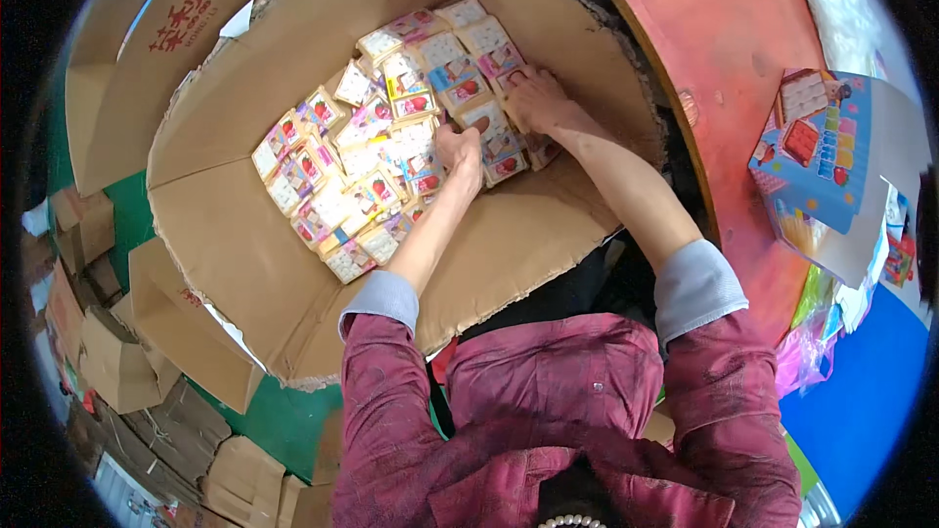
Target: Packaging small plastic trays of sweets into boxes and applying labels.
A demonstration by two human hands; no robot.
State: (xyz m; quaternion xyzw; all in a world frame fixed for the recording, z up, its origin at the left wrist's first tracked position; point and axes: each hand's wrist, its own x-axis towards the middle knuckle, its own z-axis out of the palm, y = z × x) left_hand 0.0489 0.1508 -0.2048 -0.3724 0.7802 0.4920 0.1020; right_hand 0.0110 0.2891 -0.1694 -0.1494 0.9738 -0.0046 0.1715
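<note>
Many small snack packets (378, 188), white and pastel with strawberry pictures, lie in uneven rows inside a large cardboard box (220, 225). My left hand (460, 152) reaches down among them with its thumb up, closed against the near end of a row; its other fingers are partly hidden. To its right, my right hand (536, 103) bends its fingers over packets near the box's right wall. A short row of packets (497, 142) sits between both hands. Several of these stand on edge, pressed side by side.
Right of the box is a red table (729, 68) with a blue printed carton (817, 142) and plastic bags (807, 342) on it. Opened cardboard boxes (117, 357) lie on the green floor (284, 430) at the left. The big box has ragged cut edges.
</note>
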